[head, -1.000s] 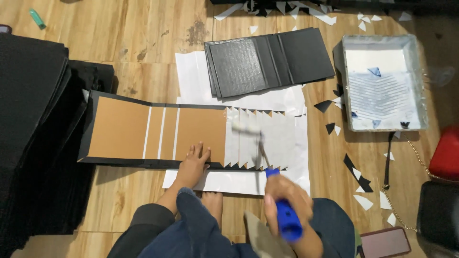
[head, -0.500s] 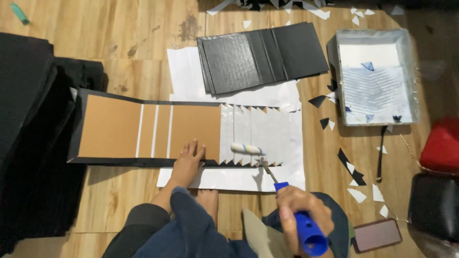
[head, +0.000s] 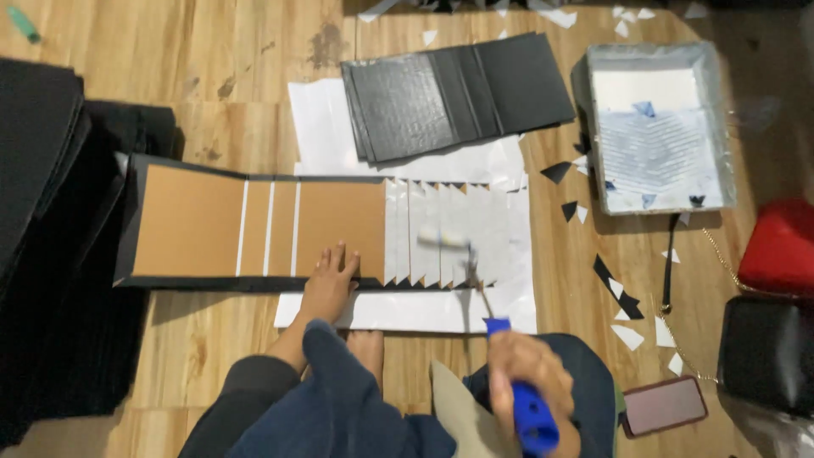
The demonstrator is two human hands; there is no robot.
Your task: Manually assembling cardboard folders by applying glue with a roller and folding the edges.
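**A:** At the left edge of the floor you have the stack of black boards (head: 38, 170), not touched. Beside it lies the open cover (head: 254, 225), with its brown panels up. Your left hand (head: 329, 284) presses flat on the near edge of the cover, fingers together and stretched, holding nothing. It is in the same place as one second ago, so the cover has not slid.

**B:** And the roller?

**A:** Your right hand (head: 530, 382) is closed around the blue handle (head: 530, 420), fingers clamped on it. The small white roller (head: 443, 240) now rests on the white sheet (head: 458, 229), in the middle of the sheet. Half a second ago it stood in nearly the same part of the sheet, and your hand was lower right; now you have pulled the handle nearer to your knee.

**B:** What does this mean?

**A:** I judge that you are still rolling over this white part, stroke after stroke; the brown panels look not yet coated. Further right, the tray (head: 721, 127) stands near the far right corner, well apart from the roller.
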